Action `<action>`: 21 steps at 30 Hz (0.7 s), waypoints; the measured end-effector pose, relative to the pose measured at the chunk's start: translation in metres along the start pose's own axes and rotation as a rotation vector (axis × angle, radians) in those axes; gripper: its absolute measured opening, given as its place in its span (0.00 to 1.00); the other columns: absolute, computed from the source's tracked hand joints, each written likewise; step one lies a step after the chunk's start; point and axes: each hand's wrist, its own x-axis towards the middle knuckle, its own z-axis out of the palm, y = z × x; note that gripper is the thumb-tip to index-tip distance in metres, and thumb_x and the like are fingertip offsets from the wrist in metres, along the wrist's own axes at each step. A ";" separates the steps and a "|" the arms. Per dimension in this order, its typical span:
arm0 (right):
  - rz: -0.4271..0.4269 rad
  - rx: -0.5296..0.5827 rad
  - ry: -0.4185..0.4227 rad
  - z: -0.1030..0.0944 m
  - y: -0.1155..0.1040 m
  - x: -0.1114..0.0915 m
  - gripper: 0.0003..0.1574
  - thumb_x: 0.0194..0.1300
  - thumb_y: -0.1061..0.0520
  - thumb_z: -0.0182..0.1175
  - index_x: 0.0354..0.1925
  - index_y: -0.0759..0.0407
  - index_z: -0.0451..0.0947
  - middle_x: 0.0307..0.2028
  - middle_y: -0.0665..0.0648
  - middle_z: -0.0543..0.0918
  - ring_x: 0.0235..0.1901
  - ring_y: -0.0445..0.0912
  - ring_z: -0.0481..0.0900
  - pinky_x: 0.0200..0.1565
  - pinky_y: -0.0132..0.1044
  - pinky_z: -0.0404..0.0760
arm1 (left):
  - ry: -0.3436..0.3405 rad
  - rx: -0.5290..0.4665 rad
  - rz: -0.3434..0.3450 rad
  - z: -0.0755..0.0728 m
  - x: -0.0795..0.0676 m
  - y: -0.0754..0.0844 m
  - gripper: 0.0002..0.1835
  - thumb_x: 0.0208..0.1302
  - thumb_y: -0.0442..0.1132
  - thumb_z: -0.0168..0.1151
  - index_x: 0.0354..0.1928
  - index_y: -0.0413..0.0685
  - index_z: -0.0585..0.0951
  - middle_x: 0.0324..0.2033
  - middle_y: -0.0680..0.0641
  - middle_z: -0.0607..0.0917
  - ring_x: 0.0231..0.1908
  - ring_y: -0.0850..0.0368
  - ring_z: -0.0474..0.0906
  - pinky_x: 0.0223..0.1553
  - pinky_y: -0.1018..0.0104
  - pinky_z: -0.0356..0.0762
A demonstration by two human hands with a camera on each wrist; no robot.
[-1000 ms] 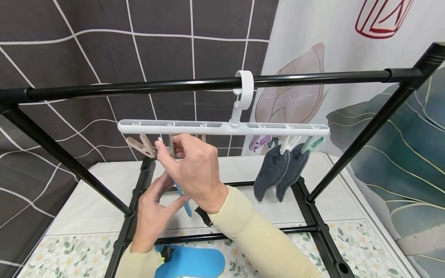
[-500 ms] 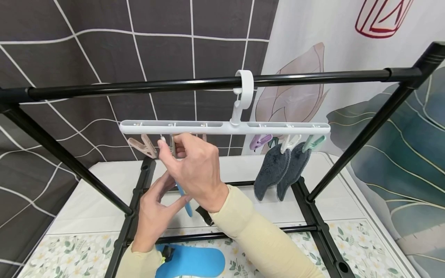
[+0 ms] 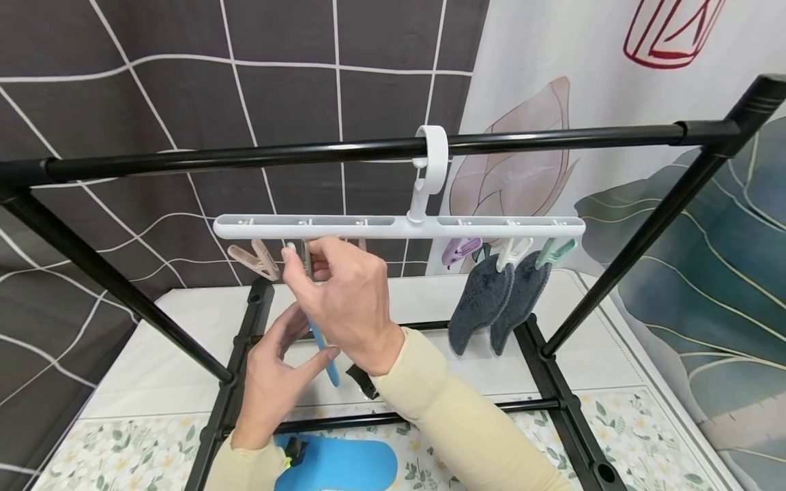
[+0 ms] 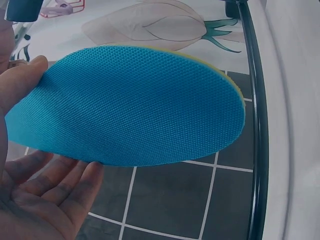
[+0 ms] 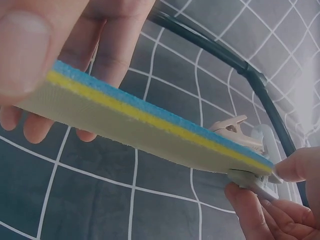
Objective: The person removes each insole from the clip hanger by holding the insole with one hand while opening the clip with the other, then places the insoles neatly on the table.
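My left hand (image 3: 270,382) holds an insole (image 4: 140,105) from below, thumb at one long edge and fingers along the other. The insole has a blue mesh top; its yellow middle layer and beige underside show in the right wrist view. In the head view only a thin blue strip of it appears between my hands. My right hand (image 3: 350,296) pinches a pale clothespin (image 5: 247,181) hanging from the white clip hanger (image 3: 381,226). That clothespin's jaws sit over the insole's upper end. A beige clothespin (image 3: 264,259) hangs just left of it.
The hanger hooks over a black rack bar (image 3: 245,155). Two dark grey fuzzy pads (image 3: 482,300) hang clipped at its right side, near a purple clothespin (image 3: 460,250). A second blue insole (image 3: 350,464) lies on the flowered cloth (image 3: 129,450), inside the rack's black base.
The hanger bar has shifted very slightly to the right, and my right hand's fingertips with it. Both hands otherwise keep nearly the same hold.
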 end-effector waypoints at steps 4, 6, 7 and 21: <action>0.001 -0.003 0.006 -0.001 0.001 0.001 0.09 0.57 0.56 0.60 0.23 0.58 0.77 0.19 0.49 0.80 0.20 0.35 0.78 0.28 0.20 0.74 | -0.007 0.015 0.007 0.000 0.000 0.000 0.41 0.48 0.52 0.72 0.65 0.73 0.64 0.55 0.61 0.75 0.52 0.63 0.74 0.55 0.70 0.69; 0.002 -0.003 0.006 -0.001 0.001 0.001 0.10 0.57 0.56 0.60 0.23 0.59 0.77 0.19 0.49 0.80 0.20 0.35 0.78 0.28 0.20 0.74 | -0.010 0.029 0.010 -0.001 -0.001 0.000 0.41 0.47 0.52 0.72 0.65 0.73 0.64 0.56 0.61 0.74 0.53 0.61 0.75 0.55 0.69 0.69; 0.002 -0.004 0.006 -0.001 0.002 0.001 0.10 0.57 0.55 0.60 0.23 0.59 0.78 0.19 0.49 0.80 0.19 0.35 0.77 0.27 0.20 0.74 | -0.012 0.034 0.012 -0.001 -0.001 0.000 0.41 0.47 0.53 0.72 0.65 0.73 0.63 0.56 0.61 0.74 0.53 0.61 0.75 0.55 0.69 0.69; -0.008 0.005 0.016 -0.002 0.004 0.001 0.09 0.57 0.56 0.60 0.22 0.58 0.77 0.18 0.50 0.80 0.19 0.35 0.77 0.27 0.19 0.72 | -0.059 0.103 0.010 -0.006 0.001 -0.004 0.41 0.47 0.56 0.70 0.65 0.71 0.63 0.53 0.60 0.76 0.51 0.62 0.75 0.54 0.62 0.72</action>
